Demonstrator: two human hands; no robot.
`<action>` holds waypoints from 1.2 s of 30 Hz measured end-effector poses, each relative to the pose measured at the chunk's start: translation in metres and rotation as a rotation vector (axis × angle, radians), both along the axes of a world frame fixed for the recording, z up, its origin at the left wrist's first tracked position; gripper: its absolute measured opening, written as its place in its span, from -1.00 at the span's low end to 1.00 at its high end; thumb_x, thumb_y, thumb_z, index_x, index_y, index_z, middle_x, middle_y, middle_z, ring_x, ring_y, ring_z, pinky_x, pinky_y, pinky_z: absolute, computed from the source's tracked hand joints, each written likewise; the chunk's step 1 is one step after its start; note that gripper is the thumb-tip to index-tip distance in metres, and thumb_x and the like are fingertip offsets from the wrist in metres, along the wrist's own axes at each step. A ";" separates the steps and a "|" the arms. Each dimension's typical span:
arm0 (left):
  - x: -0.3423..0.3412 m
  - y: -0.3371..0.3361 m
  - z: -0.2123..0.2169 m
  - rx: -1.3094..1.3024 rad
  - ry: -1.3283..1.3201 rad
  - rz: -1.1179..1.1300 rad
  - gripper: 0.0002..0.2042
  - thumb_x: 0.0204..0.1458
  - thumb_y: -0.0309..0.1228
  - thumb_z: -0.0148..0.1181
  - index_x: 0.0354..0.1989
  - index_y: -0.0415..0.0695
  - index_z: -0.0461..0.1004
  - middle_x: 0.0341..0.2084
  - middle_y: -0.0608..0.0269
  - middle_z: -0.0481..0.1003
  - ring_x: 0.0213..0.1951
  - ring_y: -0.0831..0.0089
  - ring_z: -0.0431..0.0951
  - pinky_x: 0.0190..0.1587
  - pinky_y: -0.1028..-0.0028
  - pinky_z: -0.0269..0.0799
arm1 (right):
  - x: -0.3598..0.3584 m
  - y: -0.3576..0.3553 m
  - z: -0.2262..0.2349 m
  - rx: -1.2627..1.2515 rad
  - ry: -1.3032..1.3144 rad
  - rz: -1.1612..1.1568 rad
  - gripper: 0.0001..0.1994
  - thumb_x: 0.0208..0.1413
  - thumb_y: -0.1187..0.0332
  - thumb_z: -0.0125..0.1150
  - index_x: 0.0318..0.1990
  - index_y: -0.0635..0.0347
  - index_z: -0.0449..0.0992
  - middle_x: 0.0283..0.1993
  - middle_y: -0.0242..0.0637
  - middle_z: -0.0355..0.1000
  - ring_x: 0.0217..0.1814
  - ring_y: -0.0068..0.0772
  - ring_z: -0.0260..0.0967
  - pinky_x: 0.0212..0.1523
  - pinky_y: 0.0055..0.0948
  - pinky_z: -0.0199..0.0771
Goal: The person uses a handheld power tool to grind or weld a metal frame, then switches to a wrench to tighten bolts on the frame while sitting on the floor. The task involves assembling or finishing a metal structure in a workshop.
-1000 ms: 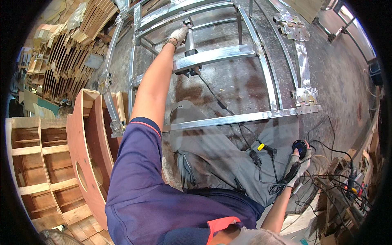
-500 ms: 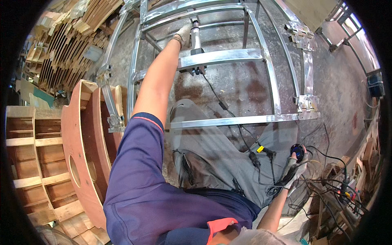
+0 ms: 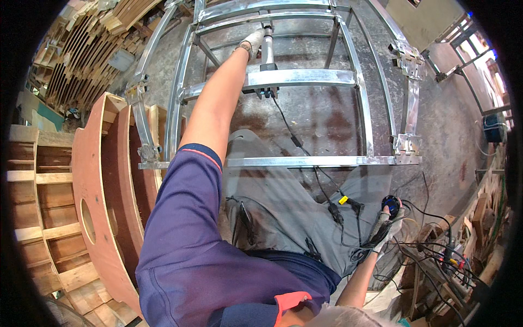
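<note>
My left arm reaches far forward over a shiny metal frame. At its end my left hand, in a pale glove, lies against the left side of a silver linear actuator mounted between two crossbars. Its fingers are too small and partly hidden to read. A black cable runs from the actuator's near end back toward me. Low on the right, my right hand, gloved with bare fingertips, is closed round a round black hand control with a blue face. Bunched black cable hangs by that palm.
Cable plugs, one with a yellow tag, lie over my grey trousers. Tangled wires and wood scraps sit at right. Curved plywood panels stand at left, with stacked timber behind. Hinged brackets line the frame's sides.
The view has shifted slightly, so the frame appears a little lower and the plywood farther left. Both hands keep their places at the actuator and the hand control.
</note>
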State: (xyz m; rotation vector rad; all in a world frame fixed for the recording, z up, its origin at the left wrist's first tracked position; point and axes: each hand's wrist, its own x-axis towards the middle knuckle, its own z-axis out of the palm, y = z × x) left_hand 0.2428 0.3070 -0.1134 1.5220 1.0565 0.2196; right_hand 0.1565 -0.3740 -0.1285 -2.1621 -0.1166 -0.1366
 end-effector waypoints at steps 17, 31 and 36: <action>0.018 -0.042 0.013 1.479 0.643 -0.488 -0.61 -0.01 -0.07 0.21 -0.01 0.12 0.62 0.17 0.05 0.43 0.22 0.02 0.40 0.18 -0.01 0.31 | -0.004 0.006 0.005 0.070 0.026 -0.025 -0.60 0.11 0.48 0.22 0.13 0.30 0.45 -0.08 -0.19 0.49 -0.09 -0.29 0.41 0.05 -0.36 0.40; 0.017 -0.044 0.019 1.576 0.580 -0.522 -0.57 -0.12 -0.16 0.29 -0.04 -0.01 0.60 0.04 0.07 0.49 0.12 0.16 0.48 0.14 0.07 0.34 | -0.003 0.006 0.005 0.045 0.008 -0.015 -0.61 0.14 0.44 0.25 0.13 0.34 0.46 -0.07 -0.22 0.50 -0.10 -0.35 0.40 0.03 -0.43 0.40; 0.016 -0.040 0.017 1.549 0.552 -0.513 -0.58 -0.10 -0.13 0.28 -0.04 -0.02 0.58 0.02 0.07 0.50 0.09 0.15 0.49 0.14 0.09 0.36 | -0.002 0.008 0.005 0.091 0.022 -0.009 -0.62 0.11 0.40 0.22 0.09 0.31 0.45 -0.08 -0.22 0.47 -0.06 -0.30 0.40 0.08 -0.37 0.39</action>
